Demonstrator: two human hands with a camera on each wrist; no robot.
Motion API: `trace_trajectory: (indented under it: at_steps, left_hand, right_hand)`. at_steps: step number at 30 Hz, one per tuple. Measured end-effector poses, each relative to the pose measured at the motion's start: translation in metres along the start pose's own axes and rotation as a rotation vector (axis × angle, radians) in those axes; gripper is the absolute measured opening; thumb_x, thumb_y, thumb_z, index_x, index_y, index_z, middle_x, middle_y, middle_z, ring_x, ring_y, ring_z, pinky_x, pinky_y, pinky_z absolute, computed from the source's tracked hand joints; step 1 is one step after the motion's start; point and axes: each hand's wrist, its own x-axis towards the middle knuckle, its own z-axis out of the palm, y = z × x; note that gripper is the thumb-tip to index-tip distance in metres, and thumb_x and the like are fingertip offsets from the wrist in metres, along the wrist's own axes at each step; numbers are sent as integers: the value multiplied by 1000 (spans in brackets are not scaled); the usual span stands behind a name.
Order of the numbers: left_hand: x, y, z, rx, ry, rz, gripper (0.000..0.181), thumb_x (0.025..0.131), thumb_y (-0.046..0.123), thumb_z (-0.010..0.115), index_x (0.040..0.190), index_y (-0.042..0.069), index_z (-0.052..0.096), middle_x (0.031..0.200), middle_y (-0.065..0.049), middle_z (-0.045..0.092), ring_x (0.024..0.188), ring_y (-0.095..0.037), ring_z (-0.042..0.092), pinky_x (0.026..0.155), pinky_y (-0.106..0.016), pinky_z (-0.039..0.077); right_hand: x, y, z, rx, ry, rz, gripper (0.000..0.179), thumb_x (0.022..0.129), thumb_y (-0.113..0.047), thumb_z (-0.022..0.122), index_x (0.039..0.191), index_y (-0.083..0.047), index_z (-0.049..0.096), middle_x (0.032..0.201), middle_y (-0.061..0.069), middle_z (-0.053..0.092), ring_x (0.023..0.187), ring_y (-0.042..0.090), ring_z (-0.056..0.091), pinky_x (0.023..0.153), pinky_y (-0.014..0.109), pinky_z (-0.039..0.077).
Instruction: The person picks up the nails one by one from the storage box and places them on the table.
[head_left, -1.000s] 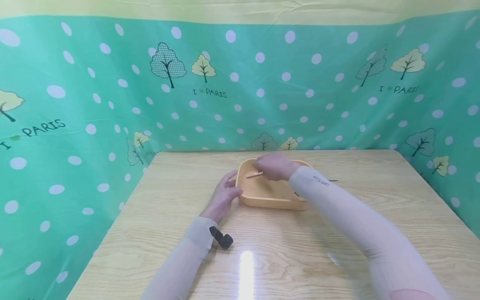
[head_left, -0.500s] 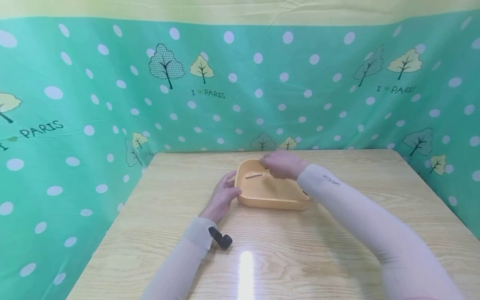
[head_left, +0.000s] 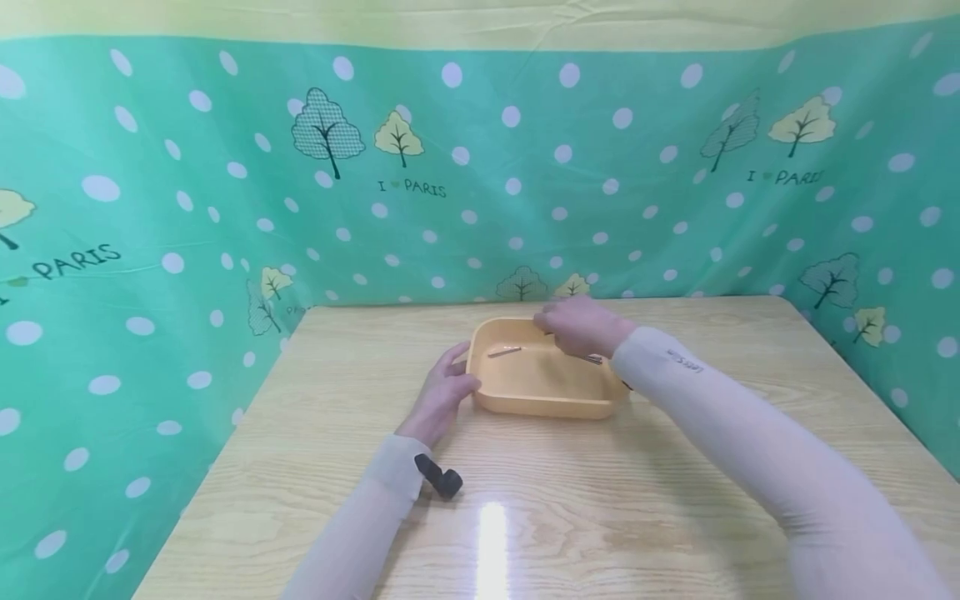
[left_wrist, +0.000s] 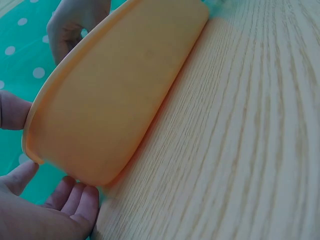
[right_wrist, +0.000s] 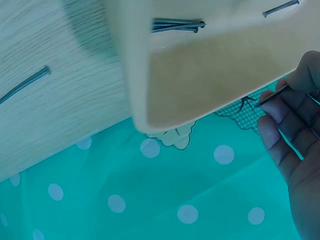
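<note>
A shallow orange tray (head_left: 540,408) with rounded corners stands on the table. My left hand (head_left: 441,393) holds its left side, with the thumb at the near corner and fingers along the wall; in the left wrist view fingertips (left_wrist: 85,202) touch the outer wall. Over the tray's far rim, my right hand (head_left: 581,327) pinches a dark nail (right_wrist: 272,96) between thumb and fingers. A single nail (head_left: 504,352) lies at the left inside the tray. Several nails (right_wrist: 175,25) lie bunched at its right side. Another nail (right_wrist: 25,84) lies on the table beside the tray.
The wooden table (head_left: 360,358) runs back to a green dotted curtain (head_left: 420,233), which also hangs along the left and right sides. A black camera mount (head_left: 441,477) sits on my left wrist. My right sleeve (head_left: 720,425) crosses over the table right of the tray.
My right hand has moved rightward along the tray's far side, away from the single nail at the left. The bunched nails at the right now show below it. My left hand keeps its hold.
</note>
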Motion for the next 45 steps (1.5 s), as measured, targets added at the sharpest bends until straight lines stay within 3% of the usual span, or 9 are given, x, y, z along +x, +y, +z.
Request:
trace_trajectory:
  at_steps: [16, 23, 30, 37, 45]
  left_hand:
    - [-1, -1, 0, -3, -2, 4, 84, 70, -6, 61, 147, 15, 33, 135, -27, 43, 117, -40, 50, 98, -41, 40]
    - [0, -2, -2, -7, 9, -6, 83, 70, -7, 61, 145, 17, 36, 135, -25, 43, 118, -38, 50, 103, -44, 36]
    - [-2, -1, -1, -6, -5, 2, 81, 71, -6, 60, 146, 16, 35, 136, -27, 42, 119, -38, 49, 103, -43, 36]
    - [-2, -1, 0, -6, -6, 0, 82, 71, -6, 60, 146, 16, 35, 136, -26, 42, 120, -38, 49, 105, -44, 34]
    - [-2, 1, 0, 6, -10, -7, 82, 72, -6, 60, 147, 15, 33, 136, -26, 42, 119, -38, 49, 103, -42, 35]
  right_hand:
    - [-32, 15, -2, 35, -16, 74, 19, 84, -1, 61, 85, -19, 57, 78, -4, 53, 66, 16, 49, 59, 28, 45]
    - [-50, 22, -4, 23, 32, 61, 23, 81, 5, 59, 83, -17, 57, 77, -3, 54, 63, 16, 49, 58, 30, 45]
    - [-64, 34, -2, 6, 42, 99, 20, 82, 1, 62, 85, -18, 58, 82, -3, 58, 68, 17, 52, 69, 35, 46]
    - [-75, 44, 4, 13, 49, 93, 18, 80, 2, 64, 84, -14, 59, 76, -4, 54, 66, 16, 50, 61, 31, 46]
    - [-86, 53, 10, 29, 77, 117, 18, 79, 2, 65, 87, -14, 61, 84, 2, 62, 71, 18, 58, 64, 34, 52]
